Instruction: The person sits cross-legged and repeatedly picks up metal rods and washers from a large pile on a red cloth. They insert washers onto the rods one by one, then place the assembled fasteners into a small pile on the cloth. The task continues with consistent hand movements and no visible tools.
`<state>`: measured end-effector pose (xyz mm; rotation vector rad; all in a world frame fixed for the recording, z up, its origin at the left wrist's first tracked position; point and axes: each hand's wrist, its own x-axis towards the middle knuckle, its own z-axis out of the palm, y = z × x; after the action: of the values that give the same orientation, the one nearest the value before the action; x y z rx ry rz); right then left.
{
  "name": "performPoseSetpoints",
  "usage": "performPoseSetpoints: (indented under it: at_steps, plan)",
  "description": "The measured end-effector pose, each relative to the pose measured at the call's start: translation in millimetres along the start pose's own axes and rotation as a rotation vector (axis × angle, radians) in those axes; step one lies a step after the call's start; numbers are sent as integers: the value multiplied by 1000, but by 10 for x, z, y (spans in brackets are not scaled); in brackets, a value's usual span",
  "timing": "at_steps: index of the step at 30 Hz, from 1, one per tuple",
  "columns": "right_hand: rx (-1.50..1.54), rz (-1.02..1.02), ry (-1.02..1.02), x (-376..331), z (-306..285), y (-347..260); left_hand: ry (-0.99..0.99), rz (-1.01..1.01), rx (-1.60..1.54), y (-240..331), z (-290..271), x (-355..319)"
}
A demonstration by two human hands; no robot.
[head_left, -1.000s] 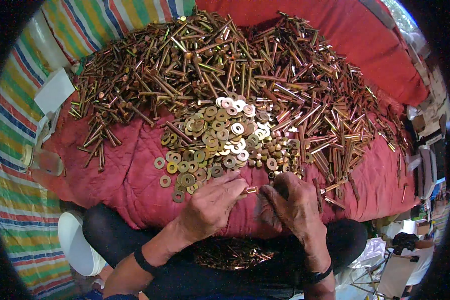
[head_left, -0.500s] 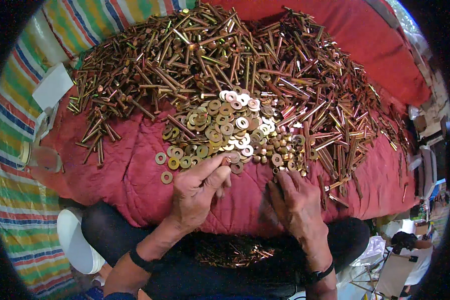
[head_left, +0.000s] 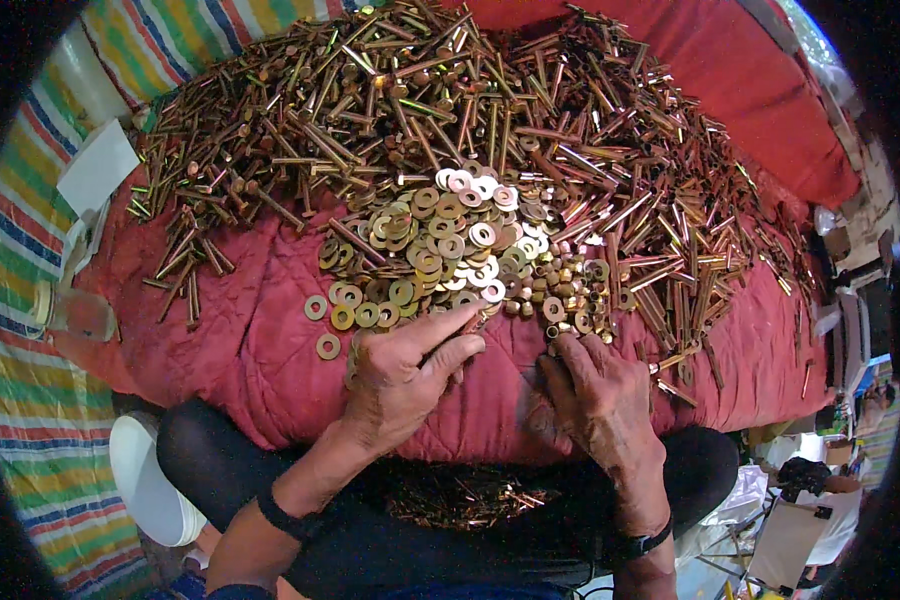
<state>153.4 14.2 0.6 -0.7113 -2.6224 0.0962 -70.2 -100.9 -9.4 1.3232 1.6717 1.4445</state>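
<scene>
My left hand (head_left: 402, 368) is at the near edge of a heap of flat brass-coloured washers (head_left: 440, 245). Its index finger reaches to the washers, with the thumb just below and the other fingers curled. Whatever lies between finger and thumb is too small to make out. At the near edge of a cluster of small round metal nuts or sleeves (head_left: 558, 285), my right hand (head_left: 602, 395) has its fingers bent down and pressed together. Its fingertips touch the nearest pieces; what they hold is hidden.
A big mound of coppery bolts (head_left: 370, 110) spreads behind the washers, with loose metal tubes (head_left: 670, 230) at right. All rest on a red quilted cloth (head_left: 270, 350). More metal pieces (head_left: 465, 500) lie between my legs. A clear jar (head_left: 80, 312) and white card (head_left: 98, 168) are at left.
My left hand has shifted slightly right, its index finger now stretched further along the washers' edge and parted more from the thumb. My right hand stays at the nuts or sleeves, barely moved.
</scene>
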Motion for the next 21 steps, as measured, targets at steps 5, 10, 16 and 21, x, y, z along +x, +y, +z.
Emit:
performPoseSetpoints:
  at_steps: [5, 10, 16, 21]
  plan:
    - [61, 9, 88, 14, 29, 52, -32, 516, 406, -76, 52, -51]
    - [329, 149, 154, 105, -20, -23, -41, 413, 410, -18, 4, -81]
    - [1041, 550, 100, 176, -241, -256, -85, -32, -172, 233, -118, -87]
    - [1160, 451, -17, 203, -342, -308, -247, -433, -397, 392, -294, -78]
